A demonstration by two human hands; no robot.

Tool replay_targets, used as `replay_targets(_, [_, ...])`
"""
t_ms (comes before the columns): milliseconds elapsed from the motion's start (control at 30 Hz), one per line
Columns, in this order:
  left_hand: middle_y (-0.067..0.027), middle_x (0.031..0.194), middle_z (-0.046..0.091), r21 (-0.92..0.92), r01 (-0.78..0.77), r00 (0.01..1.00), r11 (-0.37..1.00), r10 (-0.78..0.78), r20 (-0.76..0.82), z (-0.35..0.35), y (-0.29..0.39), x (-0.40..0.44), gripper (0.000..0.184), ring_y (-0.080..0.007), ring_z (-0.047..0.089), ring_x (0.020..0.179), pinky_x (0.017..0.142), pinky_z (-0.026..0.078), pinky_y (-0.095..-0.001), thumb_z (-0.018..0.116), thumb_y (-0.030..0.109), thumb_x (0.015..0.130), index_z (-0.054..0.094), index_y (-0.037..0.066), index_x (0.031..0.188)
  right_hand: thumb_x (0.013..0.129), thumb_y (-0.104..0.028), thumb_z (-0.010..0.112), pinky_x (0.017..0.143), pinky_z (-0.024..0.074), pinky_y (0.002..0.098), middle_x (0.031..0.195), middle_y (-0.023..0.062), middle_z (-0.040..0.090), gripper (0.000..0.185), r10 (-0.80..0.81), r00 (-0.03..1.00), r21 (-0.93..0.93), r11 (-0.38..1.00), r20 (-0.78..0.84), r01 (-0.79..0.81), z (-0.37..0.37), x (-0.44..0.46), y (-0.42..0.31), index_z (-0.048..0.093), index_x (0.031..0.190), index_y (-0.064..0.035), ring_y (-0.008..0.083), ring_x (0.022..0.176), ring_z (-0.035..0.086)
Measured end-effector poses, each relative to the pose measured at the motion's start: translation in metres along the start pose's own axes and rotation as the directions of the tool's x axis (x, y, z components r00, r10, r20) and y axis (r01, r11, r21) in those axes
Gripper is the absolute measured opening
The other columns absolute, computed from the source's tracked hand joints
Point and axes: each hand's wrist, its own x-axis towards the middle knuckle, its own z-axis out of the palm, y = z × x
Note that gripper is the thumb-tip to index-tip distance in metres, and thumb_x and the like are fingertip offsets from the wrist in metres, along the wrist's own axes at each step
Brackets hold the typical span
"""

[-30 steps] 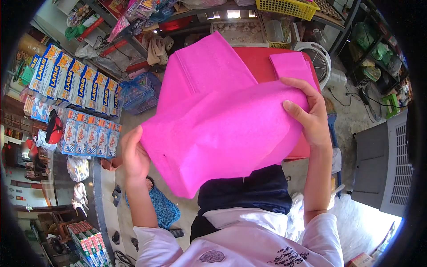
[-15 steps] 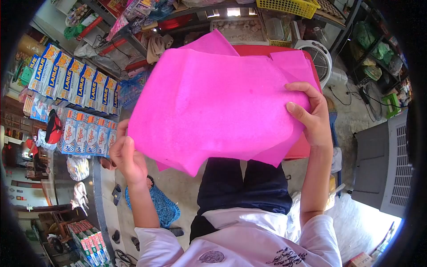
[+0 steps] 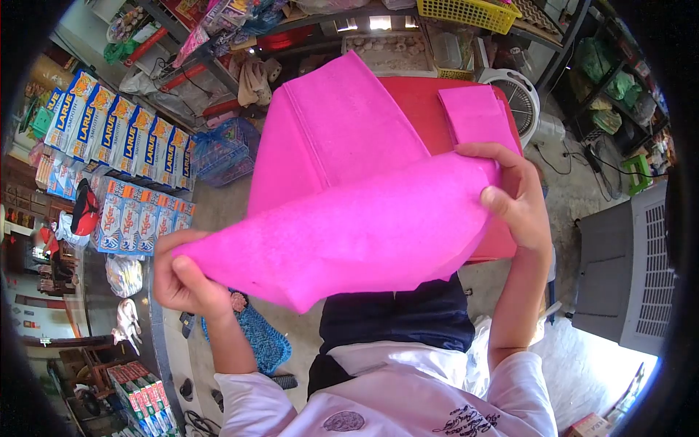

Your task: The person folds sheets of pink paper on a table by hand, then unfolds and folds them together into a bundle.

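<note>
A bright pink sheet (image 3: 342, 229), soft like fabric, is stretched between my two hands above my lap. My left hand (image 3: 188, 280) is closed on its left end, thumb on top. At the right end my right hand (image 3: 515, 197) pinches the sheet between thumb and fingers. Behind it, a larger pink piece (image 3: 342, 124) with a seam or fold line lies over the red table (image 3: 419, 109). A small folded pink piece (image 3: 477, 113) rests on the table's far right. The held sheet hides much of the tabletop.
Stacked beer cartons (image 3: 120, 135) stand on the left, beside a blue plastic bag (image 3: 222, 153). A white fan (image 3: 517, 109) is behind the table's right corner. At the right stands a grey air cooler (image 3: 626, 269). A blue mat (image 3: 255, 335) lies on the floor.
The held sheet has come down and toward me, uncovering the seamed pink piece and more red tabletop. My left hand moved left and lower; my right hand shifted slightly right.
</note>
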Motion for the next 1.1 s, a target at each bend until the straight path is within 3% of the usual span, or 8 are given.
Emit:
replay_targets(167, [-0.0143,0.081,0.067,0.06,-0.061,0.998,0.996,0.063,-0.028,-0.006,0.007,0.015,0.053,-0.0178,0.059,0.069,0.062,0.044,-0.0321,0.059,0.043,0.103,0.062,-0.002,0.077,0.066,-0.057,0.091,0.104,0.0462,0.0365,0.125,0.0134,0.066,0.094,-0.035,0.997,-0.512,0.856,0.071,0.067,-0.004,-0.001,-0.018,0.062,0.131,0.0045,0.0248,0.118,0.063])
replay_targets(267, [-0.0141,0.08,0.066,0.077,-0.141,0.988,0.987,0.145,-0.053,-0.005,0.015,0.036,0.053,-0.0179,0.059,0.067,0.061,0.044,-0.0321,0.06,0.045,0.102,0.062,-0.002,0.077,0.061,-0.046,0.096,0.103,0.0482,0.0388,0.129,0.0158,0.067,0.091,-0.249,0.967,-0.762,0.636,-0.052,0.122,0.0,0.004,-0.039,0.064,0.132,0.0,0.0285,0.122,0.064])
replay_targets(367, [-0.0147,0.078,0.068,-0.032,-0.225,0.971,0.974,0.227,0.079,-0.001,0.027,0.062,0.047,-0.0188,0.061,0.065,0.059,0.045,-0.0305,0.067,0.041,0.099,0.063,-0.001,0.079,0.06,-0.048,0.096,0.103,0.0484,0.0412,0.133,0.0178,0.065,0.092,-0.467,0.867,-0.553,0.681,0.175,0.479,0.015,0.015,-0.06,0.064,0.132,0.0005,0.0316,0.124,0.063])
replay_targets(500, [-0.0177,0.083,0.073,-0.249,-0.221,0.882,0.943,0.302,0.361,0.02,0.045,0.086,0.028,-0.0201,0.066,0.066,0.058,0.049,-0.0283,0.082,0.021,0.088,0.067,-0.001,0.082,0.066,-0.04,0.092,0.097,0.0513,0.0417,0.122,0.0198,0.069,0.077,-0.469,0.811,-0.367,0.728,0.35,0.579,0.063,0.034,-0.07,0.066,0.126,0.0007,0.0359,0.114,0.067])
replay_targets(700, [-0.018,0.092,0.075,-0.382,0.041,0.874,0.923,0.153,0.461,0.043,0.046,0.097,0.022,-0.0173,0.069,0.077,0.068,0.053,-0.0278,0.085,0.011,0.084,0.068,-0.003,0.084,0.083,-0.014,0.073,0.059,0.0451,0.0407,0.067,0.0169,0.058,0.017,-0.185,0.813,-0.302,0.865,0.552,0.402,0.079,0.043,-0.07,0.067,0.087,0.0019,0.0273,0.058,0.057])
replay_targets(867, [-0.0166,0.099,0.074,-0.48,0.576,0.766,0.662,-0.23,0.601,0.058,0.046,0.077,0.031,-0.0166,0.071,0.085,0.076,0.055,-0.0267,0.086,0.011,0.084,0.065,-0.003,0.103,0.088,-0.011,0.071,0.06,0.0435,0.035,0.066,0.0099,0.054,0.014,-0.106,0.867,-0.242,0.938,0.487,0.25,0.069,0.043,-0.057,0.066,0.089,0.0021,0.0139,0.062,0.048])
replay_targets(1000, [-0.0035,0.093,0.07,-0.134,0.617,0.545,0.776,-0.297,0.784,0.049,0.013,0.066,0.024,-0.006,0.063,0.085,0.074,0.05,-0.0226,0.08,0.01,0.09,0.065,-0.002,0.104,0.093,-0.013,0.071,0.062,0.0433,0.0312,0.069,0.0069,0.055,0.016,-0.05,0.871,-0.238,0.953,0.488,0.188,0.061,0.044,-0.051,0.067,0.093,0.0028,0.0083,0.068,0.048])
replay_targets(1100, [0.001,0.089,0.068,-0.187,0.612,0.624,0.768,-0.325,0.711,0.051,0.008,0.063,0.016,-0.0016,0.057,0.079,0.068,0.046,-0.0206,0.073,0.011,0.097,0.065,-0.002,0.103,0.094,-0.015,0.071,0.064,0.0444,0.0291,0.072,0.0054,0.059,0.019,0.067,0.875,-0.257,0.964,0.479,0.067,0.051,0.046,-0.036,0.067,0.095,0.0038,0.0069,0.071,0.049])
